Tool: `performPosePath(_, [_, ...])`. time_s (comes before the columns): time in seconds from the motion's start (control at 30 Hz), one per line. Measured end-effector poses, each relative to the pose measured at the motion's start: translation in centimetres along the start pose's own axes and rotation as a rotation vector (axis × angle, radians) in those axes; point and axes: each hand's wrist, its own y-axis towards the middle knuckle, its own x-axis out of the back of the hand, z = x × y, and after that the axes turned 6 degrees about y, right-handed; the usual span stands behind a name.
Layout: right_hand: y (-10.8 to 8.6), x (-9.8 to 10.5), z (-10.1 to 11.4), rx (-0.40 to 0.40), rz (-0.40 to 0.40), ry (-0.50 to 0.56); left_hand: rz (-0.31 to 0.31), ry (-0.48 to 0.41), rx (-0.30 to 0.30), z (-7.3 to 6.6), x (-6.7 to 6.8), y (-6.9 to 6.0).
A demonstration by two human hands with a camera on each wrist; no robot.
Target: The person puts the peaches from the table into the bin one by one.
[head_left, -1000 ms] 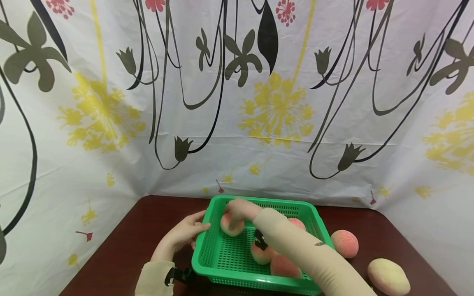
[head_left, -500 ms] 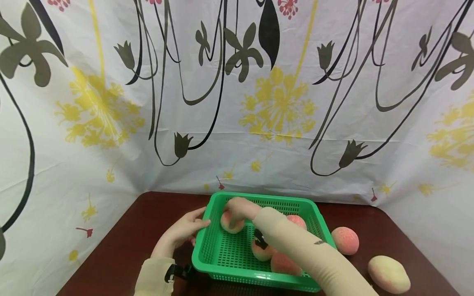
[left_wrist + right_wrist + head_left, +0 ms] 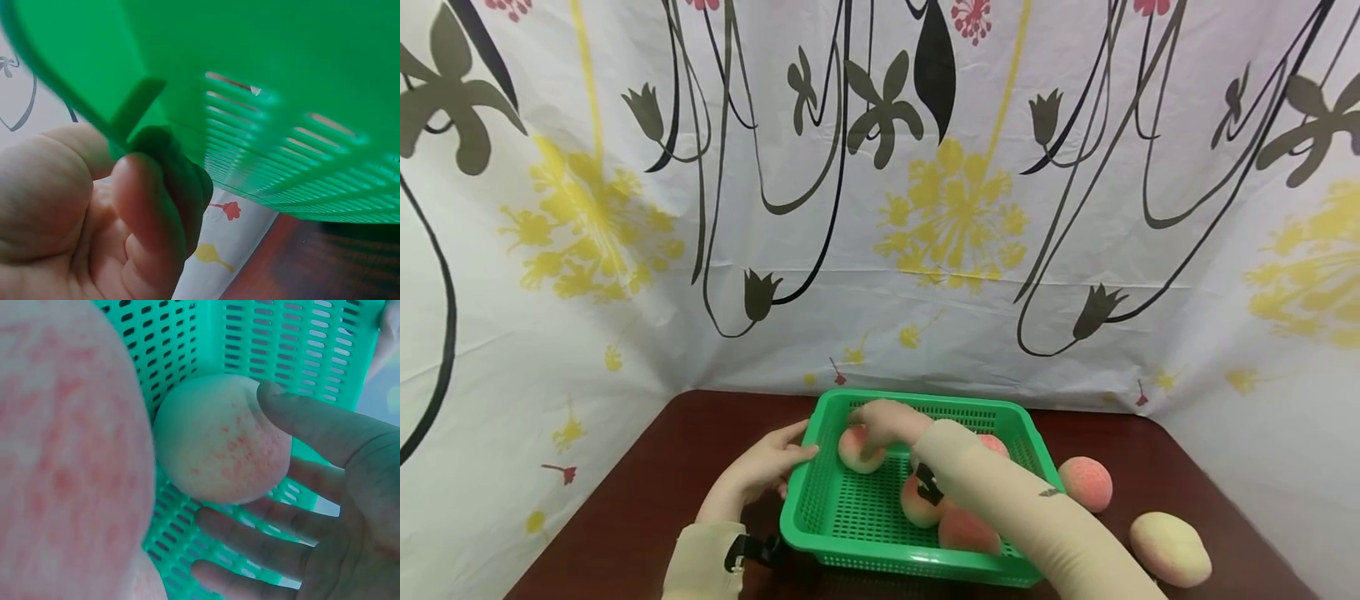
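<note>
A green plastic basket (image 3: 850, 546) with slotted walls stands on the table, several peaches inside it. At its left side my left hand (image 3: 767, 462) grips the rim, thumb above and fingers curled beneath, as the left wrist view shows from below. My right hand (image 3: 889, 423) reaches into the basket and holds a pale pink peach (image 3: 219, 440) near the back left corner, thumb on one side and fingers on the other. Under my right forearm lie more peaches, one orange-pink peach (image 3: 917, 504) and a redder peach (image 3: 968, 533) among them, partly covered by the sleeve.
Right of the basket, a pink peach (image 3: 1086, 483) and a longer, yellowish peach-like fruit (image 3: 1170, 550) lie on the dark red-brown table (image 3: 647, 500). A white flower-patterned cloth (image 3: 850, 350) hangs behind the table and along its sides.
The head view has shifted slightly, moving the whole scene a little left and up. Both hands keep their holds, and the peach stays in the same corner.
</note>
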Motion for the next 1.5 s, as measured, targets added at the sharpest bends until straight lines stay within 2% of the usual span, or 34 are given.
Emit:
performPosePath(0.2, [-1.1, 1.7, -1.1, -0.025, -0.030, 0.018, 0.002, -0.002, 0.071, -0.6, 0.6, -0.5])
performPosePath(0.4, [-3.5, 4.8, -3.2, -0.050, -0.073, 0.035, -0.002, 0.052, 0.087, -0.7, 1.0, -1.3])
performPosePath(0.6, [-7.4, 8.2, -6.8, -0.126, -0.108, 0.050, 0.008, 0.080, 0.087, -1.0, 1.3, -1.7])
performPosePath(0.8, [-12.4, 9.7, -11.3, -0.173, -0.142, 0.050, 0.024, 0.091, 0.095, -0.9, 1.2, -1.8])
performPosePath(0.97, [-16.3, 9.3, -15.5, -0.151, -0.196, 0.046, 0.039, 0.094, 0.083, -0.8, 1.3, -1.7])
performPosePath(1.13, [-19.3, 7.3, -18.7, -0.177, -0.193, 0.077, 0.040, 0.109, 0.077, -1.2, 1.5, -1.7])
performPosePath(1.33, [-21.6, 4.2, -20.6, -0.263, -0.166, 0.171, 0.054, 0.113, 0.079, -1.4, 1.3, -1.4])
performPosePath(1.5, [-22.8, 2.4, -21.3, -0.270, -0.168, 0.223, 0.073, 0.112, 0.073, -1.2, 0.6, -1.2])
